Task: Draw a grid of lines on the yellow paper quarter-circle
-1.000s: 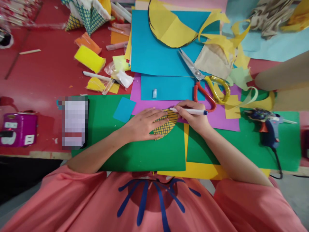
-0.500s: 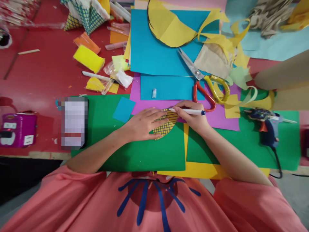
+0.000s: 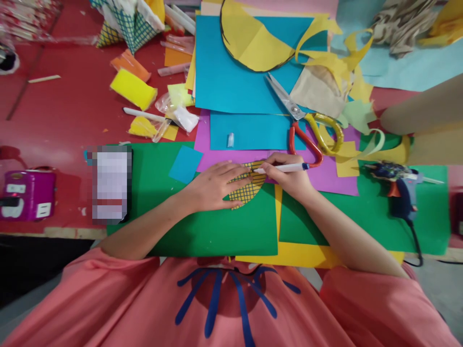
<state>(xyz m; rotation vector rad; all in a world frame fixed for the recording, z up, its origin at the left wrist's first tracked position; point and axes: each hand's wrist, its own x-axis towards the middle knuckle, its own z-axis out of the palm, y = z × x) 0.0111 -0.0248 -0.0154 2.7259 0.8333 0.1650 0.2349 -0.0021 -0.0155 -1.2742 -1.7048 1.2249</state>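
Note:
A piece of yellow paper (image 3: 249, 192) with a curved edge lies on the green sheet (image 3: 217, 236), marked with dark crossing lines below and single-direction lines toward its top. My left hand (image 3: 219, 188) lies flat over its left side, fingers stretched out, hiding part of it. In my right hand (image 3: 291, 176) is a white marker pen (image 3: 289, 167) with a dark blue end, pinched between thumb and fingers. Its tip is at the lined upper part of the paper; whether it touches I cannot tell. The small clear cap (image 3: 230, 140) sits on the blue sheet above.
Scissors (image 3: 296, 113) with red and yellow handles lie open beyond my right hand. A glue gun (image 3: 405, 193) rests at right, a phone (image 3: 111, 185) at left. Behind are a cut yellow paper shape (image 3: 256, 43), paper scraps (image 3: 333, 65) and a yellow block (image 3: 133, 89).
The pen tip has shifted slightly down on the yellow paper, my right hand moving with it. My left hand stays in place.

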